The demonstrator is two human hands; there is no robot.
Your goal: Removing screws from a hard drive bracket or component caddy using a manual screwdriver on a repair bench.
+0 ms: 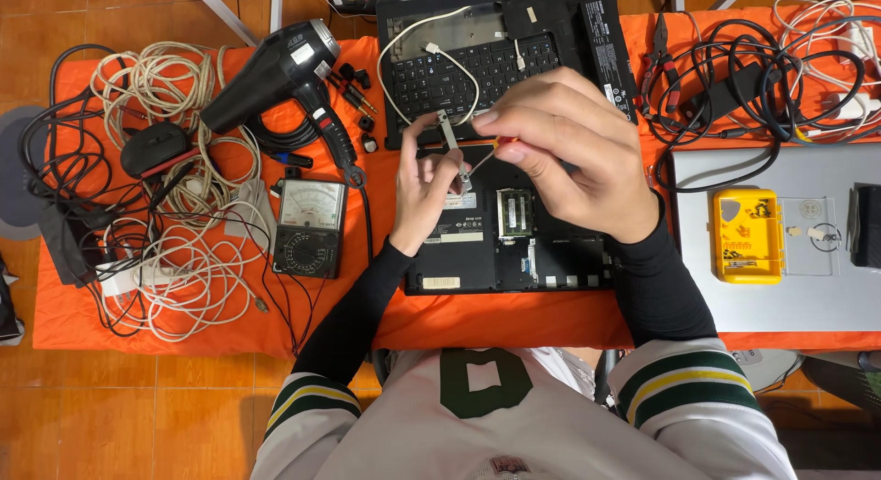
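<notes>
Bracket: small grey metal strip (pixel 450 142), upright, pinched in the left grip above the opened laptop base.
Left hand (pixel 424 188): fingers pressed together on the bracket, thumb and fingertips closing on its lower part.
Right hand (pixel 567 159): grip pinching a screwdriver (pixel 491 150) with a red-and-yellow handle; its thin shaft slants down toward the bracket's lower end, just beside the left fingertips.
Laptop base (pixel 509 246): black, underside up, directly beneath both grips; a green memory module (pixel 515 212) lies exposed below the right grip.
Second laptop shell (pixel 500 53): black, keyboard showing, beyond the grips, with a white cable (pixel 431 53) looped across it.
Multimeter (pixel 308 228): analogue, well to the left of the left grip; a black hair dryer (pixel 280 72) lies beyond it.
Yellow case (pixel 748 235): on a silver laptop lid (pixel 780 296), well to the right of the right grip.
Desk (pixel 229 324): covered in orange cloth, with tangled cables (pixel 174 260) at the far left.
</notes>
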